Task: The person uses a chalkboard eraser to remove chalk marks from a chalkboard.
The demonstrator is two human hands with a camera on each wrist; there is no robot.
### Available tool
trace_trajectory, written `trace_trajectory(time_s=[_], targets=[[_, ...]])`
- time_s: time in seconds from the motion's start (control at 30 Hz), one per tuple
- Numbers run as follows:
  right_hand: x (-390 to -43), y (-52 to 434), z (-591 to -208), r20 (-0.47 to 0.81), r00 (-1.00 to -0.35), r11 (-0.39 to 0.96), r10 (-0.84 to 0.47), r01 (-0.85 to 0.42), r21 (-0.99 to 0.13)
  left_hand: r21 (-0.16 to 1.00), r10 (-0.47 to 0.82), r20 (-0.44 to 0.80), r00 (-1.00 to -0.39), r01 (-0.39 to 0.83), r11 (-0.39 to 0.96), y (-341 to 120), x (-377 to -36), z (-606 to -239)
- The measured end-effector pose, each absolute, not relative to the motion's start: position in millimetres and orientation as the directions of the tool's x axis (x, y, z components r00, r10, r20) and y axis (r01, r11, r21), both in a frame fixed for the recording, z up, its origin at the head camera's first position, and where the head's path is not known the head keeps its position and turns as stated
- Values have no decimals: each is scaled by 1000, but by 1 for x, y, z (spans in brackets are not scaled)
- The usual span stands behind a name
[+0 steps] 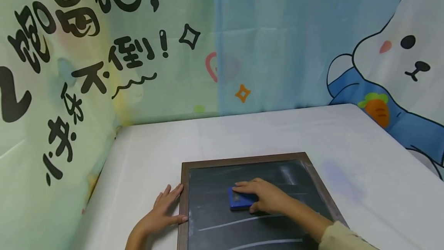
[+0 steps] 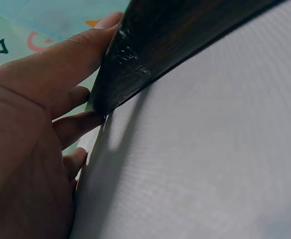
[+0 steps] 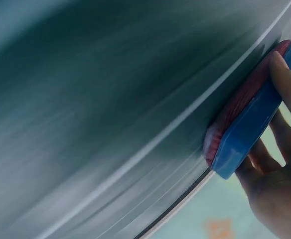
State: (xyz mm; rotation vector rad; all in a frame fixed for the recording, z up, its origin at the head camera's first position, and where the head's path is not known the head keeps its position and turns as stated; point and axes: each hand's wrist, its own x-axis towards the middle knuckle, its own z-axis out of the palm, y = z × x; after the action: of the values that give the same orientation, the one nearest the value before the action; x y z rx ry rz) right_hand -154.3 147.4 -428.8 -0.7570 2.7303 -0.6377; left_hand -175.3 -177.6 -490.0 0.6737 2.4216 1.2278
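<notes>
Chalk lines (image 1: pixel 239 222): two clear white strokes running side to side on the board (image 1: pixel 211 188), nearer than the eraser (image 1: pixel 239 203).
Left hand (image 1: pixel 163 211): spread wide, thumb and fingertips touching the frame (image 1: pixel 184 203) at the board's left edge, likely to steady it against sliding.
Right hand (image 1: pixel 272 196): holds the eraser, thumb on its near long side, fingers over the back; the grip probably lets it press evenly.
Eraser: on the board, in from the frame's left and far edges; felt (image 3: pixel 242 102) turned to the board, blue back up, as rubbing would want.
Eraser's axis: the long way runs roughly side to side, loosely along the chalk lines; one end points to the board's left edge, the other is under the hand.
Board's axis: cannot tell; its near edge is out of view.
Bench (image 1: pixel 156 146): carries the board; the backdrop (image 1: pixel 270 49) stands beyond its far edge.
</notes>
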Motion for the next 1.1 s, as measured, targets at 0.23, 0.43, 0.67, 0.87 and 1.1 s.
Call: trace_trajectory(time_s=[0.23, 0.43, 0.67, 0.87, 1.1], targets=[[-142, 236, -436, -79, -883, 796, -462, -374, -476, 812, 549, -60, -834, 279, 513, -183, -176, -490], [-138, 266, -439, -107, -903, 818, -416, -321, -478, 813, 554, -55, -831, 285, 508, -184, -179, -493], [-146, 267, -439, -122, -895, 812, -430, -324, -486, 819, 560, -50, -827, 287, 497, -181, -181, -496], [-159, 219, -433, -98, -857, 792, -506, -417, -446, 816, 562, -47, -826, 293, 499, -180, -182, -495], [-168, 130, -429, -123, -811, 774, -572, -485, -407, 822, 569, -47, -821, 291, 489, -180, -180, -494]])
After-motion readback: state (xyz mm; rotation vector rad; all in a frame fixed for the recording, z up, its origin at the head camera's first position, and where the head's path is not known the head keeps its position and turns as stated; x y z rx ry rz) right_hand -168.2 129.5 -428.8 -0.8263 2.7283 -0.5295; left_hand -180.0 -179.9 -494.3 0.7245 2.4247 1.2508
